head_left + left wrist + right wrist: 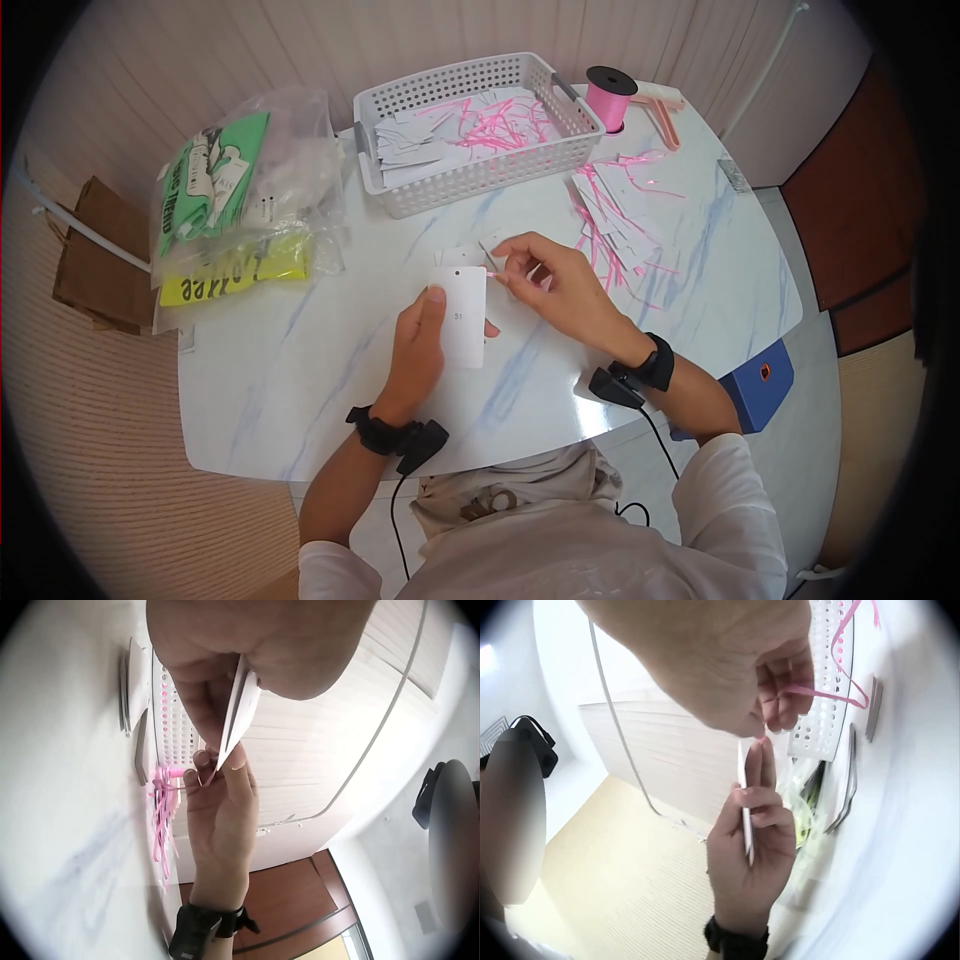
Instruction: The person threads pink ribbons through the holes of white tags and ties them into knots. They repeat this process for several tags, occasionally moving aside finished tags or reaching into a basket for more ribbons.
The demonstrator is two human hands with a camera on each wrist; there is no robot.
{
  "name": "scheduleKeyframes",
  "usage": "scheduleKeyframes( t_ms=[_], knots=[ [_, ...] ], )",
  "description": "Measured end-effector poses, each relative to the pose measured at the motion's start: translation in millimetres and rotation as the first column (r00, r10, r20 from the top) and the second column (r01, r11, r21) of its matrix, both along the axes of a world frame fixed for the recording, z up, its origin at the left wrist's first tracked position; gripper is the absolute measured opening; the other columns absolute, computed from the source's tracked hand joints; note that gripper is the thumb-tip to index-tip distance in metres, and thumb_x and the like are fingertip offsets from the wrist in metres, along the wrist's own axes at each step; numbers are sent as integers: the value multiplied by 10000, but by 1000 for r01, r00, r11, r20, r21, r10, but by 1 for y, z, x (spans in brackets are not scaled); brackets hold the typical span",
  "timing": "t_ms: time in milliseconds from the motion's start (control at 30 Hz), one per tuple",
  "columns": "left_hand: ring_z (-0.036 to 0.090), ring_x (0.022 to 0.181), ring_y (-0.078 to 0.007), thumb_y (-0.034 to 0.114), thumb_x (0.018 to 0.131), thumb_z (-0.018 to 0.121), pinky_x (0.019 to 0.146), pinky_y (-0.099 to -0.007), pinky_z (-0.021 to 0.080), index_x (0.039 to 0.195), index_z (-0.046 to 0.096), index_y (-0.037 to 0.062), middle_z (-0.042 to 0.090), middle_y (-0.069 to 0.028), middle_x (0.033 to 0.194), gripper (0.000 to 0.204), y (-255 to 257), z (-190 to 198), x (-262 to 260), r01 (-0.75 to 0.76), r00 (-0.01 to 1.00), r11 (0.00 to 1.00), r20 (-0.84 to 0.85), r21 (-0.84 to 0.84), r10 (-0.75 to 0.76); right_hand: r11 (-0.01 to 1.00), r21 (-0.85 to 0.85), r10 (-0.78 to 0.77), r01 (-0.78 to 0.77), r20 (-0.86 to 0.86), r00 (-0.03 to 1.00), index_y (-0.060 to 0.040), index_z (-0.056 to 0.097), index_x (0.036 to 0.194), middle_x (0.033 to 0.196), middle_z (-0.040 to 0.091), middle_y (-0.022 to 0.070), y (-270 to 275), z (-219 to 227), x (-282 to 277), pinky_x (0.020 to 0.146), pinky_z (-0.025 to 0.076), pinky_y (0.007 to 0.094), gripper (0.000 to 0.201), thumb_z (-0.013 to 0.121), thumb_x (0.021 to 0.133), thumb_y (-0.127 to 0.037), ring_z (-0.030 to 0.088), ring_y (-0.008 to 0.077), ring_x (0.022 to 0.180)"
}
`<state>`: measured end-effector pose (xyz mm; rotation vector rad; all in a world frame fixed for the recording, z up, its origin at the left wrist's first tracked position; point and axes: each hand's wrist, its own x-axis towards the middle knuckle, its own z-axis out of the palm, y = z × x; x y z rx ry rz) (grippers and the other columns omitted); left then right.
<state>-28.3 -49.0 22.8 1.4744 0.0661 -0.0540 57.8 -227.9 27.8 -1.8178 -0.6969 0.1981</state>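
My left hand grips white card tags between thumb and fingers, the front one with a small hole near its top edge and a printed number. Beside the tags' upper right corner, my right hand pinches a thin pink ribbon. One stretch of it hangs in a loop from the fingers in the right wrist view. In the left wrist view, the right fingertips are right at the tags' edge, with ribbon between. Behind the hands, more white tags lie on the table.
A white perforated basket holds tags and pink ribbons at the back. A pink ribbon spool stands right of it. Tags with ribbons lie in a pile at the right. Clear plastic bags with green and yellow contents sit at the left.
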Motion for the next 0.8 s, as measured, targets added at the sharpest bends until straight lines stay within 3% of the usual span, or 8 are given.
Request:
scheduleKeyframes(
  t_ms=[133,267,333,433,567,667,733,800],
  knots=[
    [600,687,-108,397,1024,239,602,-238,481,1243,517,1,663,-106,806,531,1,1,1,-5,999,990,-39,-143,0,999,-42,14,-8,139,990,-90,545,1202,917,591,42,1,14,-11,600,474,283,385,657,834,-99,550,157,639],
    [606,706,-116,417,1019,254,617,-240,484,1250,512,-2,655,-107,809,543,-1,3,2,22,998,985,-49,-171,-31,989,-146,28,-1,177,984,-96,567,1155,945,578,47,1,17,-13,570,482,305,352,674,820,-111,568,189,612],
    [609,724,-117,420,1019,256,636,-240,486,1255,508,-8,656,-109,807,550,-1,3,0,23,998,979,-54,-203,-35,985,-152,5,82,503,864,-90,594,1060,877,574,55,1,7,-9,542,481,316,261,679,815,-112,593,214,613],
    [614,738,-120,421,1018,261,640,-244,489,1267,501,-12,657,-106,860,553,-1,0,1,25,999,981,-33,-193,-32,996,-48,-35,69,511,859,-84,609,965,822,571,59,1,0,-4,524,478,316,169,675,810,-101,607,226,631],
    [610,739,-123,419,1019,263,652,-248,489,1281,494,-9,651,-98,927,552,-3,5,0,38,999,978,-28,-205,-44,991,-78,-53,111,531,846,-78,610,911,791,564,59,0,3,-6,523,478,310,126,679,806,-93,612,218,634],
    [546,699,-104,468,1005,301,664,-234,447,1301,490,-16,633,-71,796,598,-5,6,0,-6,998,973,-69,-229,-9,988,-88,-61,124,514,856,-84,613,909,781,591,56,0,3,-7,523,478,316,110,671,820,-114,621,219,634],
    [593,750,-120,430,1016,276,679,-251,480,1288,492,-5,641,-89,954,557,-1,1,1,33,997,963,-53,-266,-49,973,-171,-68,156,432,899,-96,626,925,775,640,58,0,8,-10,515,475,326,101,656,838,-140,628,225,620],
    [592,754,-119,433,1015,281,682,-253,479,1288,492,-5,638,-92,962,558,3,-2,1,32,997,961,-58,-273,-49,970,-171,-77,174,461,884,-106,634,949,777,656,61,0,7,-11,510,472,331,115,651,843,-148,628,229,611]
  ],
)
